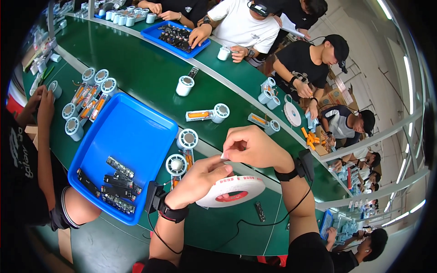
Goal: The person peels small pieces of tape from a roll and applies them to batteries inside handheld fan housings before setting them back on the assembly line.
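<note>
Green-topped bench [207, 230] in a busy workshop, seen from the near edge. Left hand [193, 182] has its grip clamped on a flat white tape roll with a red inner ring [252, 187], held over the bench with fingers through the hole. Right hand [257, 146] has its grip pinched together, seemingly on a small white tape end [224, 156] right by the left hand. Imo: keep the roll steady, peel slowly at a low angle, and touch as little of any sticky face as possible.

Near the roll lies a small dark circuit board [259, 212]. Off left, there's a big blue plastic tray [120, 145] with more boards at its near end. Pale-blue cylindrical fan units [187, 139] sit just right of it, others farther out. Far side: co-workers [248, 22], another blue tray [196, 51], plus tube lights [408, 86] far right.
</note>
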